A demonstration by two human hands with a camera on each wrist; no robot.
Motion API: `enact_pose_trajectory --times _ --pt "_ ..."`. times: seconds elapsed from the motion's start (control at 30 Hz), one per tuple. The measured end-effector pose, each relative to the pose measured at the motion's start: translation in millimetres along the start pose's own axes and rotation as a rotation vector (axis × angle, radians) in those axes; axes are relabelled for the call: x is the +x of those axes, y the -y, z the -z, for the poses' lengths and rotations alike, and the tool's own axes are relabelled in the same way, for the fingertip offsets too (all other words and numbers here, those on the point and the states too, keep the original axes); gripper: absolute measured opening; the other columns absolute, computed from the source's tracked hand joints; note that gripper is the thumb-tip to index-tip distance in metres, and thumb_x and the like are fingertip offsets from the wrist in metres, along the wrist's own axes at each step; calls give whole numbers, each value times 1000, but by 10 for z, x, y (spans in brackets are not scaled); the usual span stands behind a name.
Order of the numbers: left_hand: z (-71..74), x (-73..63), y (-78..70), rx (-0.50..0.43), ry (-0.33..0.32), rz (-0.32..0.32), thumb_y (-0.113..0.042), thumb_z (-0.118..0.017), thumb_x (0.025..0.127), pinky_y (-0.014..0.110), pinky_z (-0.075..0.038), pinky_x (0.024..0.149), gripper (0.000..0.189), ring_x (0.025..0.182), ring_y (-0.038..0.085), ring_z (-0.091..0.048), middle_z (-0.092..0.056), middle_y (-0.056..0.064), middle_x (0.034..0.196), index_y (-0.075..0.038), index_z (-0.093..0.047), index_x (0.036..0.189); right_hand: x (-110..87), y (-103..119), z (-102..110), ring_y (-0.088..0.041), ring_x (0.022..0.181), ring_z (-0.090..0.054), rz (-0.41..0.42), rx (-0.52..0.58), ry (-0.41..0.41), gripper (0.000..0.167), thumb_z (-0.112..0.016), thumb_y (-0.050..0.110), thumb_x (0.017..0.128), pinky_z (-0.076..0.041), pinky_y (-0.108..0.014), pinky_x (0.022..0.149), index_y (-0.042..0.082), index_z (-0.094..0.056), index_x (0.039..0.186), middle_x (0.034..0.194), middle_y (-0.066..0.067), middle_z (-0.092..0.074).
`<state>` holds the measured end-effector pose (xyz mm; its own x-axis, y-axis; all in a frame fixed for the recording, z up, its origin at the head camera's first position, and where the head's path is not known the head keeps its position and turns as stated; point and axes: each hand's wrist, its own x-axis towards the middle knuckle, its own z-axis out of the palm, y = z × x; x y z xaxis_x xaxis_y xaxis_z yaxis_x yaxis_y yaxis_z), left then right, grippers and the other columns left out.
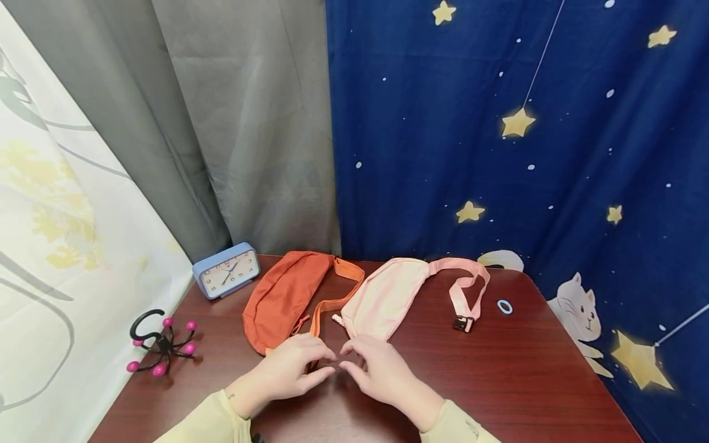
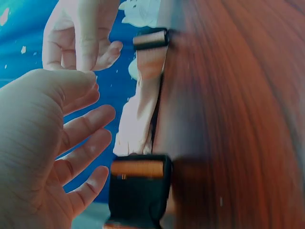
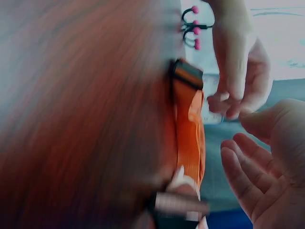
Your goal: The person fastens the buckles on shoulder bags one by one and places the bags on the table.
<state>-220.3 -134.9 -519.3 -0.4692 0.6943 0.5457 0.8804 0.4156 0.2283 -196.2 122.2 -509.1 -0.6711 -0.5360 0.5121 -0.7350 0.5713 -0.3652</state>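
My left hand (image 1: 293,367) hovers low over the near part of the table, fingers loosely bent and nothing in them. Facing it, fingertips close to the left's, is my right hand (image 1: 382,372), likewise holding nothing. Beyond the left hand lies a rust-orange waist bag (image 1: 285,298) with an orange strap (image 1: 348,271). A pale pink waist bag (image 1: 384,298) lies past the right hand, its pink strap (image 1: 471,267) looping right to a black buckle (image 1: 463,323). In the left wrist view, a black buckle on orange webbing (image 2: 138,191) shows below the fingers.
A blue alarm clock (image 1: 227,271) stands at the back left. Nearer on the left is a black hook rack (image 1: 163,344) with pink ball tips. A small light-blue ring (image 1: 504,306) lies at the right. Curtains (image 1: 410,154) hang behind the dark red wooden table (image 1: 515,381).
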Motion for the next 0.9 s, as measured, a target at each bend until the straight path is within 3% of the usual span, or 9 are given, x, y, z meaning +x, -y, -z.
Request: enact_pose_trajectory --times 0.2,0.33,0.53,0.73,0.8,0.9 --pt "-53 140 -135 10 47 19 -26 -82 99 29 -57 90 20 99 7 -68 -77 -10 104 -22 -80 118 -119 -254 234 8 70 -63 -13 -21 -33 16 -85 13 95 -52 -11 68 14 -74 107 89 5 -74" --pt "-120 254 -225 29 68 15 -28 -82 99 32 -58 95 28 106 9 -68 -76 -10 112 -25 -78 126 -201 -478 404 7 69 -61 -52 -27 -38 15 -85 12 95 -54 -15 66 12 -76 107 92 3 -75" --pt "-278 424 -383 46 121 -1 -34 -79 101 35 -56 106 37 121 11 -66 -74 -11 128 -25 -74 137 -396 -910 647 9 72 -57 -156 -100 -55 20 -87 15 93 -53 -18 68 13 -78 111 100 2 -77" --pt "-414 586 -506 69 94 -46 -34 -82 99 34 -55 113 44 128 12 -67 -72 -5 135 -21 -72 140 -569 -1314 906 9 66 -51 -277 -166 -47 29 -88 17 93 -52 -22 65 12 -78 119 100 -3 -75" --pt "-440 627 -535 62 93 -42 -33 -82 99 34 -54 114 46 129 13 -68 -71 -3 137 -20 -71 142 -616 -1420 991 8 63 -50 -324 -182 -36 32 -88 19 93 -50 -23 63 12 -77 122 96 -4 -72" --pt "-474 669 -568 50 107 -20 -32 -82 99 33 -54 115 50 131 13 -67 -71 -2 139 -19 -69 145 -679 -1553 1113 1 66 -55 -372 -209 -30 36 -88 22 94 -51 -25 64 13 -76 126 102 -7 -74"
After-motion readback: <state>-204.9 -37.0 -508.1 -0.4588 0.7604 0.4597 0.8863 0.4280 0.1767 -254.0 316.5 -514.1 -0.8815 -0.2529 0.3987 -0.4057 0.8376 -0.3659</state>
